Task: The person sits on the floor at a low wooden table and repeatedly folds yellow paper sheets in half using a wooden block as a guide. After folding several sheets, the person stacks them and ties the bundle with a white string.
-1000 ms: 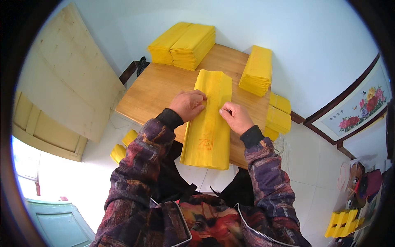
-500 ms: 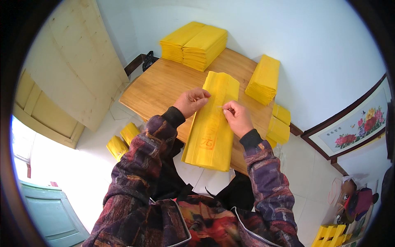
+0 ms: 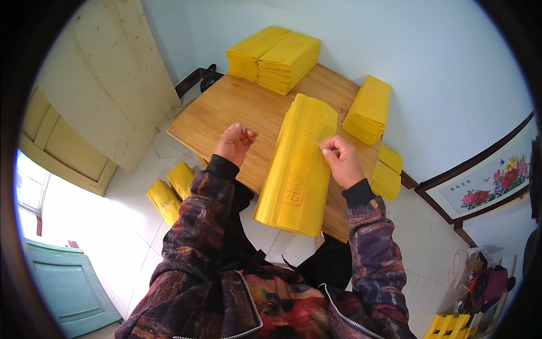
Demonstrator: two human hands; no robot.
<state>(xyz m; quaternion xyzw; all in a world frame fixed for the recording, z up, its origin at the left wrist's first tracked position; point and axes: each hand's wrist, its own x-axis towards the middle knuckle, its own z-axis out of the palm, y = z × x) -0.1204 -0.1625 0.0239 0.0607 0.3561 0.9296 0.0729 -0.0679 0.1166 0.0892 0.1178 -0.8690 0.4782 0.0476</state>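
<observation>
A thick bundle of folded yellow paper (image 3: 302, 164) lies across the wooden table (image 3: 214, 113), its near end jutting past the front edge. Red printed marks run along its top. Over the bundle's right side my right hand (image 3: 344, 161) is closed in a pinch, with a thin pale strip (image 3: 319, 144) showing at the fingertips. My left hand (image 3: 235, 144) hovers above the table, left of the bundle and apart from it. Its fingers are curled in; whatever they may hold is hidden.
Stacked yellow paper stands in a big pile (image 3: 276, 59) at the table's back and a smaller pile (image 3: 367, 110) at its right edge. More yellow bundles (image 3: 171, 192) rest low on the left, others (image 3: 387, 175) low on the right. A framed flower picture (image 3: 485, 181) leans at the right.
My left hand has moved left, away from the bundle. My right hand keeps its pinch near the bundle's right side. The whole view has shifted slightly.
</observation>
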